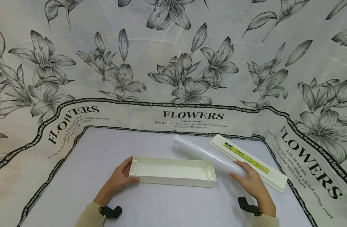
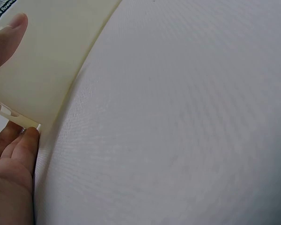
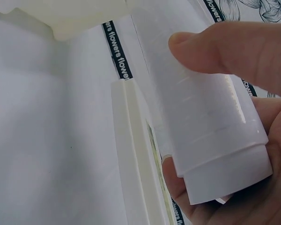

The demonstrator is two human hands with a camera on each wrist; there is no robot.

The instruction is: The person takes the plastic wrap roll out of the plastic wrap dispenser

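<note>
My left hand (image 1: 120,177) grips the left end of a long, cream plastic box (image 1: 173,180), thumb on the near wall and fingers at the end. The box lies open side up, with bare inside floor. In the left wrist view the thumb (image 2: 10,40) lies against the box wall (image 2: 51,61). My right hand (image 1: 253,182) holds a glossy white roll of plastic wrap (image 1: 203,153) by its near end, the far end pointing up and left. In the right wrist view a core end (image 3: 227,174) sticks out of the roll, between thumb and fingers.
A cream box lid (image 1: 271,179) with a yellow-green label (image 1: 246,157) lies slanted at the right, behind the roll. Beneath everything is a white cloth (image 1: 105,151) with a black-lettered border (image 1: 139,129) and printed flowers (image 1: 190,75) beyond it.
</note>
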